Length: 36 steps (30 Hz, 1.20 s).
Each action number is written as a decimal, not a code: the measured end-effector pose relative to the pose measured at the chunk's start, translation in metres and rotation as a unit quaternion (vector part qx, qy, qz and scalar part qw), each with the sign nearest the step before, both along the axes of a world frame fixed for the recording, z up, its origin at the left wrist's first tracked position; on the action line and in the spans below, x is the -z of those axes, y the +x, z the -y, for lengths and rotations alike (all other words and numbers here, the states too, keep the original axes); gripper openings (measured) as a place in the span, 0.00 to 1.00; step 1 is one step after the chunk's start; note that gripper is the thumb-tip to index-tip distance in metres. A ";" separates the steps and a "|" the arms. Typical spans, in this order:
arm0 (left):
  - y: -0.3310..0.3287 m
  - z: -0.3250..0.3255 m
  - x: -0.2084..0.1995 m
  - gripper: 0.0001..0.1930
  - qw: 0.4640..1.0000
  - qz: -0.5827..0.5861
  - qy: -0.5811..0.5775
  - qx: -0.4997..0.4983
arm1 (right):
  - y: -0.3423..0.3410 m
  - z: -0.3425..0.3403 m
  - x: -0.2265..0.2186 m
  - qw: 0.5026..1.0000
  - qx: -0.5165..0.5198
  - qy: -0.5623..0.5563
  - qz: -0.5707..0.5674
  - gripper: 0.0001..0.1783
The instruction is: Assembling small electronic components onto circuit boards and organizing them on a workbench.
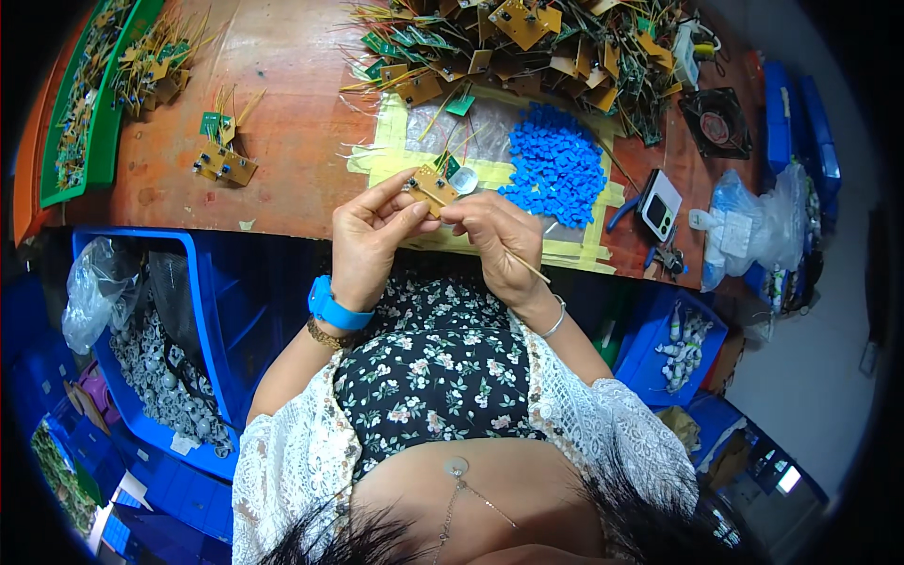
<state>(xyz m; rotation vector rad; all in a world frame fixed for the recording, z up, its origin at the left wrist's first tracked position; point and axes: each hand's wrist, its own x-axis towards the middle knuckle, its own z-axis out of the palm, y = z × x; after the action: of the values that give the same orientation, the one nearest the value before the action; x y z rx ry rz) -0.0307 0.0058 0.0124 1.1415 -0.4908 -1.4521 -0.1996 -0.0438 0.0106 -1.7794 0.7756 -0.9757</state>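
Near the table's front edge, my left hand [372,226] pinches a small tan circuit board [433,191] with dark parts on it. A small green board [447,167] and thin wires show just behind it. Closed around a thin wooden stick [525,265], my right hand [504,243] has its fingertips at the board's right edge. The stick's far end is hard to make out there. A small round whitish piece [463,181] lies right beside the board. To the right of it spreads a heap of small blue plastic pieces [556,165].
A large pile of wired boards [527,47] covers the back. At left are a green tray [94,122] and a lone wired board [224,162]. On the right lie a phone [659,203], a black fan [716,122] and plastic bags [749,226]. Blue bins [202,320] stand below the table.
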 end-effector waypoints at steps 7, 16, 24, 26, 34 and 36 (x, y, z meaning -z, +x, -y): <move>0.005 0.002 0.002 0.21 1.000 0.009 -0.014 -0.027 | -0.025 0.010 0.002 0.991 0.106 -0.057 0.066 0.18; 0.001 0.001 0.001 0.21 0.999 0.022 -0.016 -0.024 | -0.040 0.043 0.020 0.927 0.150 -0.230 -0.254 0.12; -0.003 -0.001 0.005 0.20 0.996 0.078 -0.045 0.019 | -0.001 0.025 -0.013 0.965 0.119 -0.216 -0.092 0.13; -0.005 -0.001 0.001 0.20 0.995 0.079 -0.047 0.030 | 0.010 0.018 -0.017 0.963 0.062 -0.249 -0.086 0.15; -0.005 -0.001 0.003 0.20 0.999 0.019 -0.036 0.032 | 0.021 0.014 -0.005 0.948 0.092 -0.282 -0.111 0.18; -0.003 -0.001 0.002 0.20 0.999 0.029 -0.025 0.028 | 0.022 0.013 -0.005 0.960 0.109 -0.247 -0.076 0.19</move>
<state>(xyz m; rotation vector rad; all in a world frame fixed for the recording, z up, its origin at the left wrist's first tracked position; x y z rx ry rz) -0.0339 0.0072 0.0102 1.1397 -0.6016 -1.4498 -0.1773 -0.0563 0.0161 -2.2539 0.8921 -1.2706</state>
